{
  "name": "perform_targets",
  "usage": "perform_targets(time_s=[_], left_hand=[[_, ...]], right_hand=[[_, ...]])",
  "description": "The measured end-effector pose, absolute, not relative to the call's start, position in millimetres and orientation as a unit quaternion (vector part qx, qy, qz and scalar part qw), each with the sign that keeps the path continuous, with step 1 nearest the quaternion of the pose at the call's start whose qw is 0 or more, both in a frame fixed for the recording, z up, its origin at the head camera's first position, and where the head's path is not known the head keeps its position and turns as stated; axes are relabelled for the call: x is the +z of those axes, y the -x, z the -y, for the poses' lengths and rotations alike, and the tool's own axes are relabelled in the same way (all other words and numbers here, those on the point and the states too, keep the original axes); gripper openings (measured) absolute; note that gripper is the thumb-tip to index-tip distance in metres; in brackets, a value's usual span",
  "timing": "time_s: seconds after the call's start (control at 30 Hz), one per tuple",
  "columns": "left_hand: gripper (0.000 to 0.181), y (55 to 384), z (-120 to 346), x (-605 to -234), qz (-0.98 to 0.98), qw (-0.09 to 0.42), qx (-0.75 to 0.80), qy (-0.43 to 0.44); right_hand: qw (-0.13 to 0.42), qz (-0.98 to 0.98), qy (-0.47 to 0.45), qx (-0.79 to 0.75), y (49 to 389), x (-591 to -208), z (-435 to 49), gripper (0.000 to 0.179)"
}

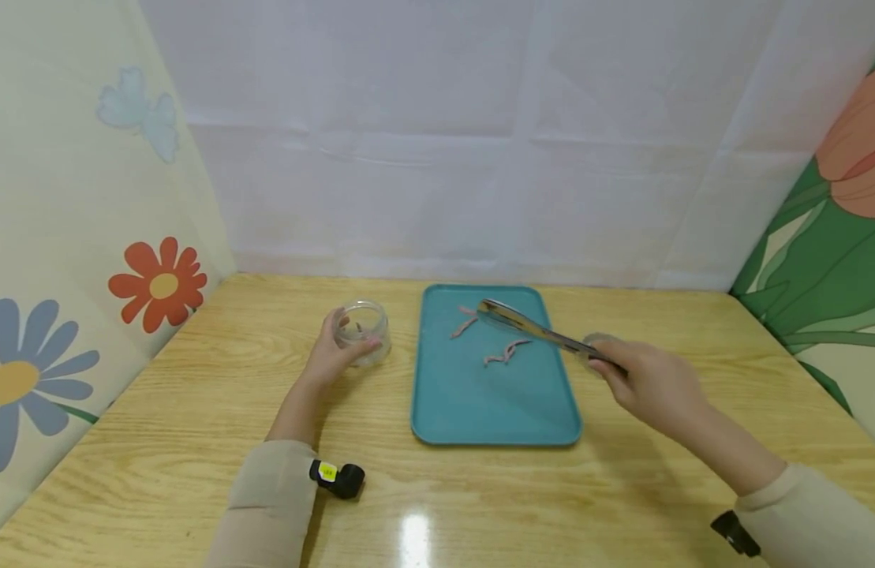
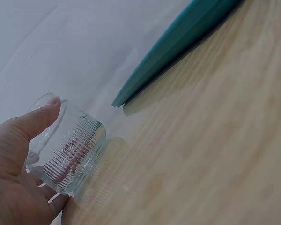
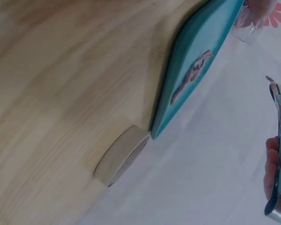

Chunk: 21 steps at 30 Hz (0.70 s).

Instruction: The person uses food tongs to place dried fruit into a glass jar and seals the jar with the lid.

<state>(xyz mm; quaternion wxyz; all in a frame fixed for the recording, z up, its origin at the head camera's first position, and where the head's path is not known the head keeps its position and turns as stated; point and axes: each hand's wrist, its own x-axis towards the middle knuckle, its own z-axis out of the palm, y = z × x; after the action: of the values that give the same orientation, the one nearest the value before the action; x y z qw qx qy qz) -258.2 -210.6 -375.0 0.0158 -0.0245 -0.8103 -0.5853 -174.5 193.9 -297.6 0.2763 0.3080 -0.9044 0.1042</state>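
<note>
My left hand [image 1: 327, 356] grips a clear glass jar [image 1: 372, 353] on the table, left of the tray. Through its ribbed wall, reddish-pink strips [image 2: 71, 157] show inside. A pair of metal tongs [image 1: 532, 327] is in my right hand [image 1: 653, 386], its tips raised over the far part of the teal tray [image 1: 473, 410]. At the tips, the right wrist view shows a small dark-pink bit [image 3: 269, 78] between the arms. Thin pink worm-like strips [image 1: 506, 353] lie on the tray in a loose clump, with others [image 1: 464, 326] farther back, near the tongs' tips.
A low round disc [image 3: 124, 154], like a lid, lies on the wooden table [image 1: 423, 497] at the tray's right, partly behind my right hand in the head view. A white cloth [image 1: 437, 158] closes off the back, and flower-patterned panels [image 1: 54, 237] stand at both sides.
</note>
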Motion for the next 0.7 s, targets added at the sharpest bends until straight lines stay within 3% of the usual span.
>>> perform_targets(time_s=[0.43,0.7], left_hand=[[0.096,258,208,-375,0.812,0.015,-0.583,0.019],[0.098,259,209,-373,0.809,0.013,-0.587,0.016]], right_hand=[[0.266,0.906,-0.312,0.105,202,-293,-154,0.006],[0.231,0.916,-0.307,0.114,210,-288,-135,0.009]])
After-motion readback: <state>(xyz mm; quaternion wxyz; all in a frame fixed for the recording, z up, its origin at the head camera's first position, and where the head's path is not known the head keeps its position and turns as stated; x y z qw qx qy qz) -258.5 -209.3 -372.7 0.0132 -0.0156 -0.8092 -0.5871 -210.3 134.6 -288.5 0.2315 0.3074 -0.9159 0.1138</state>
